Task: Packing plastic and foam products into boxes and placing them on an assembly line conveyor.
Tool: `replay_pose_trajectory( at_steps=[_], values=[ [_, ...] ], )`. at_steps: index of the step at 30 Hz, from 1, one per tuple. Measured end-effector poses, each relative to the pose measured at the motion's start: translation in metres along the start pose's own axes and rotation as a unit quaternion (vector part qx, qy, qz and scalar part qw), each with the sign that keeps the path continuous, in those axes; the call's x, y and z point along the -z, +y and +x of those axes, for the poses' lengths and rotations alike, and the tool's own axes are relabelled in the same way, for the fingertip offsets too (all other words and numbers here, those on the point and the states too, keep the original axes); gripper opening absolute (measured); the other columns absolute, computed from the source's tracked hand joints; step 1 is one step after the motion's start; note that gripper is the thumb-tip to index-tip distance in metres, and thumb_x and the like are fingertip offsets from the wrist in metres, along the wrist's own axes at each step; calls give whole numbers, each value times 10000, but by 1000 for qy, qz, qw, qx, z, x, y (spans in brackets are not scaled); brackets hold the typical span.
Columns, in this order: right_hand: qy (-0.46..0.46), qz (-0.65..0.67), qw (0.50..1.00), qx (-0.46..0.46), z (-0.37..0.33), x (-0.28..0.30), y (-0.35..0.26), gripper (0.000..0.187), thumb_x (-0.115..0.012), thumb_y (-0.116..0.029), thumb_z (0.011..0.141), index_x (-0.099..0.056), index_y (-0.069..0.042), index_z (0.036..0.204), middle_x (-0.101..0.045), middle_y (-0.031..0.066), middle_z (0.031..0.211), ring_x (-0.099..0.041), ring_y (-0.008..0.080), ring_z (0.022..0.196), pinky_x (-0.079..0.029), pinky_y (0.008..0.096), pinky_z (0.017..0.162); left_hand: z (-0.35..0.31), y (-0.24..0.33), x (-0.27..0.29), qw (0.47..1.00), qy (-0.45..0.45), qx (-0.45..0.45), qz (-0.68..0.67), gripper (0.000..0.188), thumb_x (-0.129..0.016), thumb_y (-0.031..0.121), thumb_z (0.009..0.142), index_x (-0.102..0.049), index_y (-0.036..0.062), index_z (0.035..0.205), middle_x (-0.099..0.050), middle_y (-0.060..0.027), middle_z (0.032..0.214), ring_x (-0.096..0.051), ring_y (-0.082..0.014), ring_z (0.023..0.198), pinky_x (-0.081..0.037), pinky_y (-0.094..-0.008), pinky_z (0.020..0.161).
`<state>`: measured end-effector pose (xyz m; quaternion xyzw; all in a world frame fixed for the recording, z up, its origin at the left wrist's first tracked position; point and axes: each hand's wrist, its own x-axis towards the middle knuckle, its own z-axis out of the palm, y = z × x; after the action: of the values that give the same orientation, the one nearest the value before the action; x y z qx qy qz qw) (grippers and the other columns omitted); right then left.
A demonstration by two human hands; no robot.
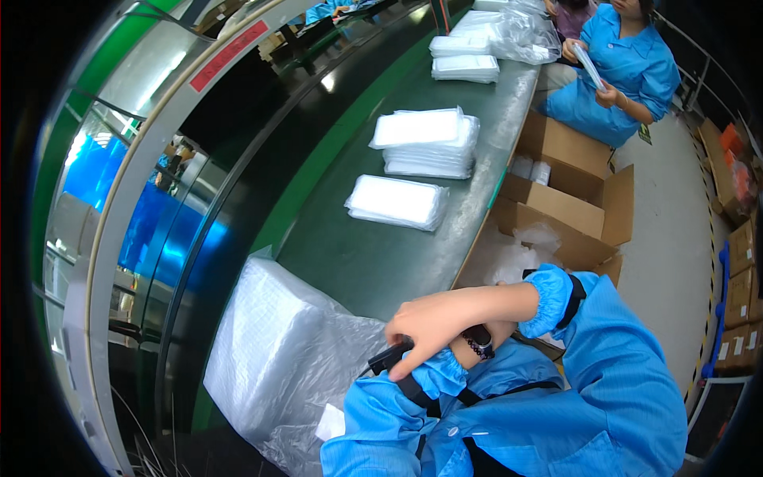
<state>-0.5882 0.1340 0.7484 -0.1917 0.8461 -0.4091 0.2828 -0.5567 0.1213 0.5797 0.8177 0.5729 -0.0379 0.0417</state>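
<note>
My right hand [425, 327] reaches across my body, its fingers closed on a small black block [388, 358] by my left sleeve. What the block is I cannot make out. Beneath my right forearm lies my left wrist, wearing a dark watch [479, 340] and a beaded bracelet. My left hand [501, 331] is mostly covered by that forearm, so its fingers are hidden. Black straps [419, 395] circle my blue sleeves. Left of my hands stands a large clear plastic bag [270, 350] of white packs, its loose end against my left arm.
Stacks of flat white packs [397, 201] lie along the green conveyor belt [350, 262]. Open cardboard boxes [572, 208] stand to the right of it. Beyond them a co-worker in blue [628, 60] holds white packs. Cartons [739, 294] line the far right.
</note>
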Motion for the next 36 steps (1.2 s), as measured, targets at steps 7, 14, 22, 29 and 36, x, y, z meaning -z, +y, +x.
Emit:
replay_pose_trajectory(
  at_steps=[7, 14, 22, 29, 36],
  values=[
    [65, 124, 989, 55, 31, 8, 2, 659, -755, -523, 682, -555, 21, 995, -624, 168, 850, -613, 288, 786, -476, 335, 661, 6, -15, 26, 999, -13, -16, -45, 190, -565, 150, 824, -648, 22, 938, -661, -168, 891, -642, -338, 801, -504, -409, 682],
    [289, -157, 893, 306, 7, -13, -44, 481, -761, -324, 663, -490, -46, 948, -562, 120, 867, -586, 316, 811, -466, 383, 645, 3, -74, 80, 962, 38, -47, -267, 193, -554, 138, 825, -651, 22, 943, -669, -160, 879, -646, -329, 794, -504, -405, 682],
    [287, -81, 893, 337, 11, -14, -32, 415, -705, -196, 746, -490, -28, 1058, -540, 122, 1020, -531, 296, 997, -429, 375, 859, -2, -107, 119, 778, 179, 52, -599, 207, -533, 206, 899, -656, 40, 895, -650, -38, 732, -567, -119, 624, -462, -270, 568],
    [600, -87, 794, -34, -21, 62, 105, 538, -687, -360, 764, -531, 27, 1104, -520, 182, 1180, -500, 329, 1105, -388, 391, 966, -8, -90, 71, 942, 228, 19, -244, 207, -535, 193, 850, -620, 28, 941, -638, -181, 858, -609, -363, 774, -483, -448, 701],
    [566, -199, 794, -98, 4, 62, 146, 674, -744, -415, 691, -523, 70, 1102, -476, 253, 1169, -444, 377, 1119, -383, 420, 967, -15, -90, 54, 926, 305, 6, -223, 182, -565, 186, 816, -629, 29, 883, -639, -155, 810, -618, -328, 738, -499, -431, 671]
  ],
)
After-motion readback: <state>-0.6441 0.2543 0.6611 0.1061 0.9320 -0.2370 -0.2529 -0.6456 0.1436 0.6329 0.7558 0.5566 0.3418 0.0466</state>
